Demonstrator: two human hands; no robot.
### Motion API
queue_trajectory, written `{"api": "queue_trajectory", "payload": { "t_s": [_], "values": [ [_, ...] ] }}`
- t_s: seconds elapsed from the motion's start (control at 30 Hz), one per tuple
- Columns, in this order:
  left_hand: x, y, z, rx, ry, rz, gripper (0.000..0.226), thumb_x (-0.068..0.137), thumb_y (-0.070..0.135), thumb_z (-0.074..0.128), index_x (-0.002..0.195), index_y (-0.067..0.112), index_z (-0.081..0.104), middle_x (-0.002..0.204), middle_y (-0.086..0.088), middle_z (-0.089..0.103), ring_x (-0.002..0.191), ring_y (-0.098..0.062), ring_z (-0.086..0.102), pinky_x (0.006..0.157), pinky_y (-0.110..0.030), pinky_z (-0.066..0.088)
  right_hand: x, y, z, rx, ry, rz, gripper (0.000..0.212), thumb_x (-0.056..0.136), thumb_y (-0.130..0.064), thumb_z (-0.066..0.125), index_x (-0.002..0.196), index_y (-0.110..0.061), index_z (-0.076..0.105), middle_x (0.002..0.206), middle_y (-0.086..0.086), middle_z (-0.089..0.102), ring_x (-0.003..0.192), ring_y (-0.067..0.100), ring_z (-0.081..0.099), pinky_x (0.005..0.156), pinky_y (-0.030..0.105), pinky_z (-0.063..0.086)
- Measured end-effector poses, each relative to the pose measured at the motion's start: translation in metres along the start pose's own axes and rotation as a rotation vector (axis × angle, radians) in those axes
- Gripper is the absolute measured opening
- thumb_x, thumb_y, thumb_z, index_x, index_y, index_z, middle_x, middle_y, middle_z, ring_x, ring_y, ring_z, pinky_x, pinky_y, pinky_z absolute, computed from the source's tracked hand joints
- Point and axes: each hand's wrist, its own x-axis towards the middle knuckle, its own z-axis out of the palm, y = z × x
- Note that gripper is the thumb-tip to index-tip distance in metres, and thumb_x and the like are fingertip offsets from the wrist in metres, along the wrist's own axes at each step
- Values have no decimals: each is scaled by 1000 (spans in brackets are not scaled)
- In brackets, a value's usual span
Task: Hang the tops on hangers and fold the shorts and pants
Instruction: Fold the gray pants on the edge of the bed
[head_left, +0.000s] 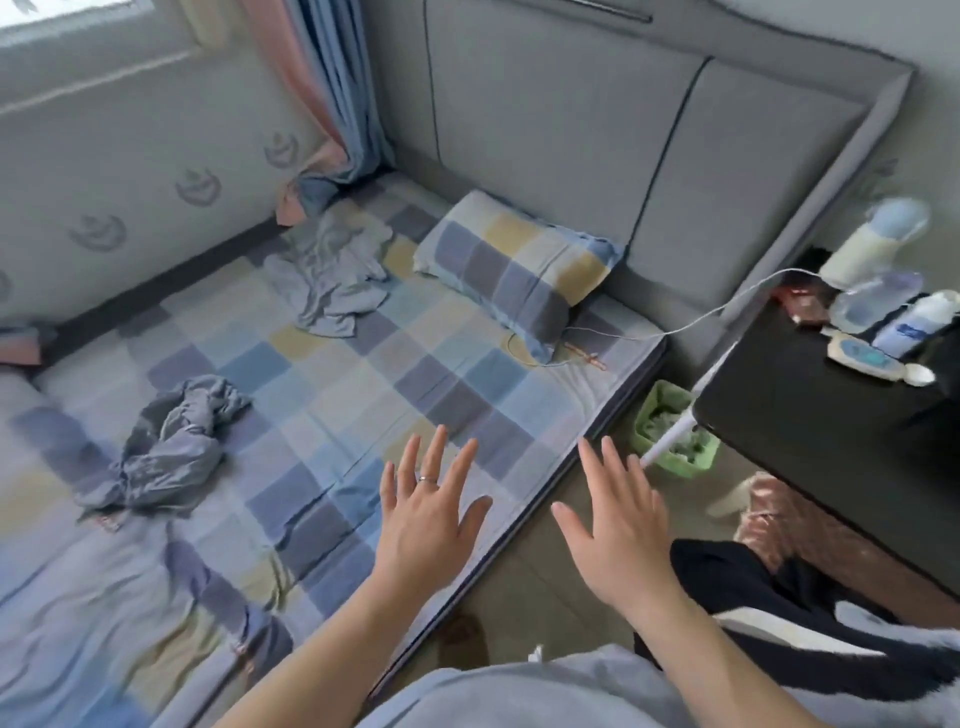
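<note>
Two crumpled garments lie on the checked bed sheet (332, 395). A dark grey-blue garment (166, 447) is bunched at the left. A lighter grey-blue garment (332, 275) lies farther back, near the curtain. My left hand (426, 514) hovers over the bed's near edge, fingers spread and straight, a ring on one finger, holding nothing. My right hand (618, 525) is raised beside it over the floor, also flat and empty. Both hands are well short of either garment. No hangers are in sight.
A checked pillow (519, 275) leans by the grey padded headboard (623, 145). A black bedside table (810, 415) with bottles stands at right, a white cable (691, 325) running to the bed. A green basket (670, 431) sits on the floor. Dark clothing (769, 597) lies at lower right.
</note>
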Motion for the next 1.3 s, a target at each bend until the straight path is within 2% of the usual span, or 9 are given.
{"api": "queue_trajectory", "payload": {
  "t_s": [0.17,0.47,0.6,0.73,0.9,1.1,1.3],
  "values": [
    [16,-55,-3,-48,21,-216,64,98,67,21,157,45,12,169,6,0,155,-25,-10,123,-49,-2,60,-43,18,-80,-144,-110,73,100,-59,35,157,-41,-8,167,-10,-14,154,20,-14,123,50,4],
    [74,-93,-9,-114,76,-499,64,98,66,27,157,45,13,169,6,2,155,-23,-10,123,-48,0,187,-94,28,-132,-333,-321,73,101,-57,35,157,-40,-10,166,-12,-19,153,18,-18,122,51,0],
    [119,-99,-14,-122,59,-543,64,100,64,29,157,44,10,169,4,1,154,-23,-10,122,-49,0,251,-105,20,-153,-350,-393,73,101,-57,34,157,-40,-11,167,-12,-17,153,18,-17,122,50,0],
    [162,-106,-20,-139,57,-559,64,100,61,33,158,42,12,169,2,4,155,-25,-6,122,-51,4,299,-110,12,-134,-342,-389,73,101,-57,37,157,-42,-7,167,-15,-11,154,17,-13,121,50,1],
    [225,-149,-4,-129,38,-503,63,100,62,33,157,44,12,169,2,5,155,-25,-5,123,-51,5,364,-125,39,-144,-351,-423,71,101,-57,38,157,-44,-4,167,-17,-10,153,15,-13,121,51,0],
    [328,-270,77,-143,4,-497,65,99,64,33,158,43,14,169,3,6,155,-24,-2,123,-50,7,488,-152,128,-155,-295,-406,69,101,-55,37,157,-45,-2,167,-19,-6,153,10,-10,121,45,1],
    [465,-412,253,-141,-229,-451,69,99,63,34,158,40,7,169,0,2,155,-28,0,123,-50,10,652,-173,301,-159,-280,-423,65,101,-46,45,158,-40,14,166,-15,15,153,9,7,120,41,12]
  ]
}}
